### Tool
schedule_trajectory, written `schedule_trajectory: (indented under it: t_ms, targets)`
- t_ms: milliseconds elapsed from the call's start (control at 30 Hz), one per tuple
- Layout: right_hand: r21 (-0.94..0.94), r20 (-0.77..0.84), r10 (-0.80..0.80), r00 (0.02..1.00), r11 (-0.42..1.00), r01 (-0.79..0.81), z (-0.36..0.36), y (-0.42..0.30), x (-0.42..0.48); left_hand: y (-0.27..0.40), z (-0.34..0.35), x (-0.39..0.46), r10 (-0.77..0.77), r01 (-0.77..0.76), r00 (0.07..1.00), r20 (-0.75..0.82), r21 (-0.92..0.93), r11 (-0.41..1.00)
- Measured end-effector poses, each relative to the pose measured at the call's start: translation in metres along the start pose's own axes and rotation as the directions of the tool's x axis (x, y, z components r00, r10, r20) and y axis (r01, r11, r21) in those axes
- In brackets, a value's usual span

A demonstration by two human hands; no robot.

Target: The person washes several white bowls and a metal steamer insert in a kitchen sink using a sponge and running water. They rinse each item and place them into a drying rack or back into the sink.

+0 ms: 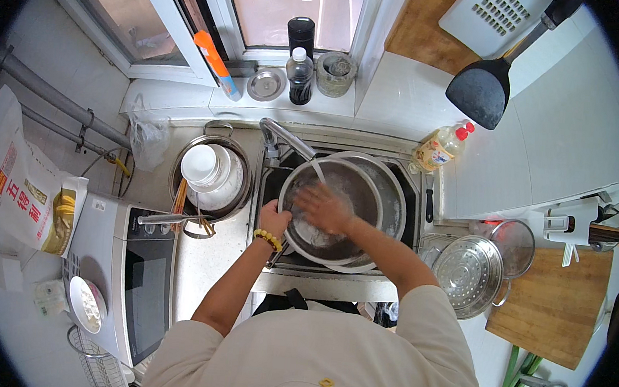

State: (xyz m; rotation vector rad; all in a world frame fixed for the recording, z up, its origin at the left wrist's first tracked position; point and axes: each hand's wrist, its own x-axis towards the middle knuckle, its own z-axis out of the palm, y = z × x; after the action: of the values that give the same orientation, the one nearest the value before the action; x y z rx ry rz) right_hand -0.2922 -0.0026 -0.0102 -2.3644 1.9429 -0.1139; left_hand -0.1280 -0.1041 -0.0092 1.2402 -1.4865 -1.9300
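Observation:
My left hand (275, 220) holds the left rim of a round stainless steel basin (335, 165), thumb over the edge, with a yellow bead bracelet at the wrist. Inside that basin is my right hand (323, 208), spread and slightly blurred, holding nothing that shows. Water runs from the chrome faucet (291, 138) into the basin just above my right fingers. The basin is tilted on a second, larger metal basin (396, 200), which rests in the sink (275, 182). The basin's floor is partly hidden by my right hand and moving water.
Left of the sink, a metal pot (177, 156) holds white bowls (218, 175) and chopsticks. A dish soap bottle (439, 148) and a knife (429, 203) are at the right. Farther right are a perforated steamer (466, 277) and a wooden cutting board (552, 300). A microwave (147, 284) stands at lower left.

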Motion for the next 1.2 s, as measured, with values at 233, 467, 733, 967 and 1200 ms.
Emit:
schedule_trajectory:
  t_ms: [233,467,733,967,1200]
  targets:
    - [-0.492,0.16,0.224,0.961,0.863,-0.119,-0.005,0.055,-0.042,-0.002,0.002,0.001,-0.019,0.007,0.996,-0.091,-0.131,0.991]
    - [0.297,0.648,0.164,0.744,0.845,-0.445,-0.001,-0.016,-0.064,-0.006,0.02,0.019,0.092,-0.112,0.965,-0.245,-0.071,0.991]
    - [0.679,0.338,0.507,0.793,0.451,-0.579,-0.056,-0.09,0.002,0.011,0.022,0.023,0.06,-0.073,0.963,-0.263,-0.04,0.997]
    - [0.001,-0.125,0.255,0.959,0.966,-0.257,-0.045,-0.02,-0.1,0.015,0.013,0.025,-0.036,0.008,0.969,-0.244,-0.114,0.993]
    - [0.616,0.168,0.528,0.832,0.603,-0.507,-0.064,-0.084,-0.064,0.014,0.021,0.032,0.034,-0.03,0.972,-0.232,0.02,0.999]
